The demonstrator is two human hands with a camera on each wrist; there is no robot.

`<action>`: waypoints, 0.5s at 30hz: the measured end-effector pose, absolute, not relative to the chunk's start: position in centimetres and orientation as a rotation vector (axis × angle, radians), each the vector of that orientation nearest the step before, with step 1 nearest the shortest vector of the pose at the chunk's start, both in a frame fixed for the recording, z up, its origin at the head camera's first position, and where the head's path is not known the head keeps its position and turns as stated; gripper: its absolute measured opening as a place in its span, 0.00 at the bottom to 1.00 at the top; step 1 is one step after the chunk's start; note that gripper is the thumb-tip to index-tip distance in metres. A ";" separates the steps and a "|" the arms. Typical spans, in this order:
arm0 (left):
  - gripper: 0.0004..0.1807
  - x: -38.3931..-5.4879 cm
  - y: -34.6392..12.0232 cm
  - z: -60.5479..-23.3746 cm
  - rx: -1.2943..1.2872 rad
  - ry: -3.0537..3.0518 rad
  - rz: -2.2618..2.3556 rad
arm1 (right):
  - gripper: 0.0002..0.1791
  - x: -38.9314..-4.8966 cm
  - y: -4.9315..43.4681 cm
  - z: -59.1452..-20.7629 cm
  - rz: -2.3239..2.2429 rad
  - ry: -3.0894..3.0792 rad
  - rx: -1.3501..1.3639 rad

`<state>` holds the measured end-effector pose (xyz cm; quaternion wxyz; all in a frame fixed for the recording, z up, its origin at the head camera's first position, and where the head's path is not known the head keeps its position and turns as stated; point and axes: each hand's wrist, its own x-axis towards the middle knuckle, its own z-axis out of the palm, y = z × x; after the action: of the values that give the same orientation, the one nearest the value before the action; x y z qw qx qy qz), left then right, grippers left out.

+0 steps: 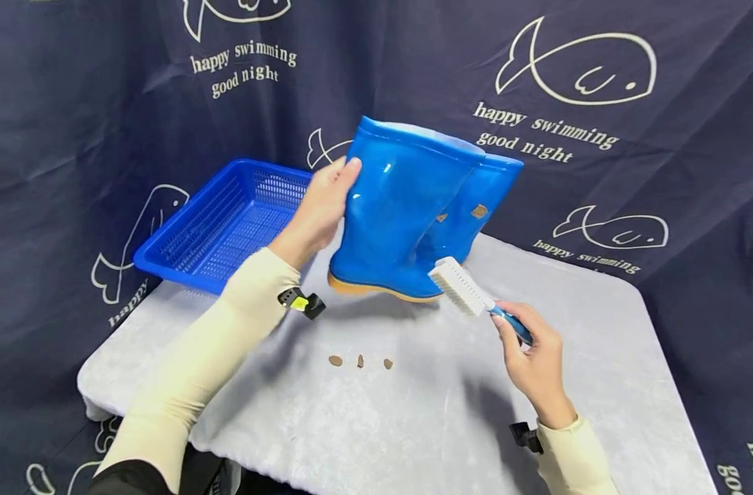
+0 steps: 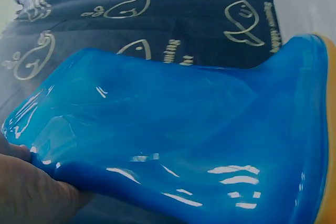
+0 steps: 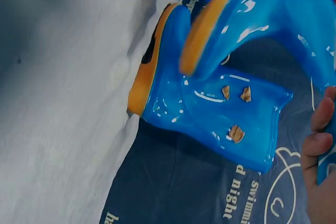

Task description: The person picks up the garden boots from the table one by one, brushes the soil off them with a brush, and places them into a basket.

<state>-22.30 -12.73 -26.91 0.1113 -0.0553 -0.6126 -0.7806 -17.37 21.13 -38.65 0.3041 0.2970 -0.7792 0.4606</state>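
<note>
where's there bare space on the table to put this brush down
The table is bare between the three brown flecks and its near edge, and from the right hand to its right edge. Crowded: back left and centre, with the blue basket and the blue boots.

Navy fish-print curtain behind pale table

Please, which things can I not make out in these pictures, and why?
Head view: the rear boot, partly hidden behind the front boot.
Left wrist view: most of the left hand, cut off by the lower left corner.
Right wrist view: most of the brush, beyond the right edge.
</note>
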 end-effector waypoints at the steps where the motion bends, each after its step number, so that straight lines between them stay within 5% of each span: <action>1: 0.19 -22.1 -13.2 -26.3 -0.146 -1.773 -2.290 | 0.14 -17.4 21.2 -38.6 1.236 -2.072 0.758; 15: 0.16 -17.6 -21.7 -18.4 -0.160 -1.310 -2.217 | 0.09 -18.2 22.1 -39.7 1.403 -2.176 0.529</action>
<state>-17.58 -21.71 -18.39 0.2770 -0.0595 -0.4877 -0.8258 -18.21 22.05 -39.75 0.2471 0.1941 -0.7978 0.5146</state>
